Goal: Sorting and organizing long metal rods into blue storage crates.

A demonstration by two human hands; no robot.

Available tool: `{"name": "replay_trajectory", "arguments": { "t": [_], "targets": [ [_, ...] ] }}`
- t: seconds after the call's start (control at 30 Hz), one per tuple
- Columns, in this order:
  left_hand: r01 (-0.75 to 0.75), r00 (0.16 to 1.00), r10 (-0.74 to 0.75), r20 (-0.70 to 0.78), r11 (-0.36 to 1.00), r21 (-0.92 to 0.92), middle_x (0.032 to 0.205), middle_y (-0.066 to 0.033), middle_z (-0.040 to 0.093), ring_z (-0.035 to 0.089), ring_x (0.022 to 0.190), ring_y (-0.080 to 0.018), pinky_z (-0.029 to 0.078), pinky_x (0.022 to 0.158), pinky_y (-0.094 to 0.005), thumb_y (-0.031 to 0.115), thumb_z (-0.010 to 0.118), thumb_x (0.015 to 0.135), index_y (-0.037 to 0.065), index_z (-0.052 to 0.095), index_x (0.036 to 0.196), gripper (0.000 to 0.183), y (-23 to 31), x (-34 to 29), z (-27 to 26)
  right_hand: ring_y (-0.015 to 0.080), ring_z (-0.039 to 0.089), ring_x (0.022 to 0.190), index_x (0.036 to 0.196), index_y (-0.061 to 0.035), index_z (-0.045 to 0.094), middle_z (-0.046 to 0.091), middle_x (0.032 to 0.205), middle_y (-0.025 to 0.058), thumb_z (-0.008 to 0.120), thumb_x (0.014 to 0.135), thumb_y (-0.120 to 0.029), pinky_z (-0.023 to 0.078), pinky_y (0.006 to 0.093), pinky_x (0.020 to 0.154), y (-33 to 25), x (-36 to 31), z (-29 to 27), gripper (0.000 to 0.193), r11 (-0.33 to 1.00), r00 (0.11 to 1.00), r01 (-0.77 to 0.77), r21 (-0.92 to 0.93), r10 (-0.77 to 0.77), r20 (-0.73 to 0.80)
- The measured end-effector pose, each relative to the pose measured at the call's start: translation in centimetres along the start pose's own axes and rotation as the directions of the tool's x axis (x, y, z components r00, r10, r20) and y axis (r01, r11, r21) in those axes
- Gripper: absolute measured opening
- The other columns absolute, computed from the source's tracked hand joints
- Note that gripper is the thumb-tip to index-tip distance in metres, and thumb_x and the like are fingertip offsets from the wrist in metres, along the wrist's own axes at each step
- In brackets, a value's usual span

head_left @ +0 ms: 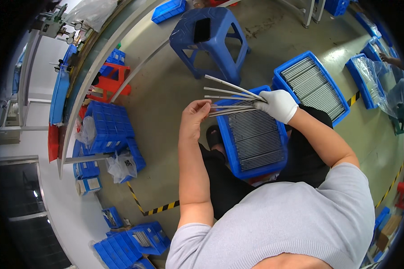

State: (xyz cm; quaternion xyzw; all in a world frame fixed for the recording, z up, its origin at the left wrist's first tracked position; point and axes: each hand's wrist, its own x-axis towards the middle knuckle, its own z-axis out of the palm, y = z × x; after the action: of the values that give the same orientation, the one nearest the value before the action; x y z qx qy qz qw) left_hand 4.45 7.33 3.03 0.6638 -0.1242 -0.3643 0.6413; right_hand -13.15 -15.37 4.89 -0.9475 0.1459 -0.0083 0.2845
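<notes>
My right hand point(276, 105), in a white glove, is closed around one end of several thin grey metal rods point(231, 97). The rods fan out toward the left, two or three of them spread apart from the rest. My bare left hand point(195, 115) has its thumb and fingers pinched at the free ends of the lower rods. Just beneath the hands, between my legs, a blue plastic bin point(225, 145) holds a layer of similar rods point(256, 139) lying side by side.
Another blue bin point(340, 114) of rods stands at the right. Ahead is a blue stool point(184, 27) with a black phone point(202, 30) on it. Stacked blue crates point(108, 125) and a workbench frame point(83, 96) are at the left. Yellow-black tape point(161, 209) marks the floor.
</notes>
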Motion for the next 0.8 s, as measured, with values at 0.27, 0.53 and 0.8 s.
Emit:
{"name": "replay_trajectory", "arguments": {
  "t": [0.27, 0.53, 0.8],
  "targets": [
    [-0.017, 0.999, 0.023, 0.03, 0.985, -0.17, 0.099, -0.0124, 0.067, 0.065, 0.088, -0.0189, 0.047, 0.084, -0.029, 0.013, 0.063, 0.089, 0.0, 0.062, 0.102, 0.018, -0.7, 0.3, -0.2, 0.0308, 0.063, 0.068, 0.085, -0.0065, 0.064, 0.062, 0.069, 0.0135, 0.06, 0.087, -0.038, 0.049, 0.0395, 0.064, -0.4, -0.3, 0.4, 0.032, 0.998, 0.999, -0.041, 0.053, 0.039, 0.036],
    [-0.019, 0.997, 0.032, 0.065, 0.981, -0.191, 0.096, -0.0118, 0.068, 0.065, 0.087, -0.0189, 0.046, 0.078, -0.0264, 0.015, 0.066, 0.087, 0.002, 0.063, 0.1, 0.019, -0.4, 0.4, -0.4, 0.0313, 0.062, 0.067, 0.084, -0.0082, 0.063, 0.062, 0.068, 0.0126, 0.059, 0.087, -0.038, 0.049, 0.0411, 0.063, -0.3, -0.4, 0.5, 0.03, 0.997, 0.999, -0.009, 0.075, 0.012, -0.034],
    [-0.135, 0.984, 0.163, 0.077, 0.948, -0.288, 0.099, -0.013, 0.068, 0.063, 0.091, -0.0177, 0.045, 0.08, -0.0254, 0.009, 0.065, 0.086, 0.002, 0.062, 0.103, 0.018, 0.1, 0.0, 0.7, 0.0309, 0.062, 0.066, 0.083, -0.0081, 0.063, 0.062, 0.068, 0.0119, 0.058, 0.088, -0.037, 0.049, 0.0402, 0.061, -0.4, -0.4, 0.5, 0.03, 0.997, 0.999, -0.003, 0.071, 0.007, -0.052]
  ]
}}
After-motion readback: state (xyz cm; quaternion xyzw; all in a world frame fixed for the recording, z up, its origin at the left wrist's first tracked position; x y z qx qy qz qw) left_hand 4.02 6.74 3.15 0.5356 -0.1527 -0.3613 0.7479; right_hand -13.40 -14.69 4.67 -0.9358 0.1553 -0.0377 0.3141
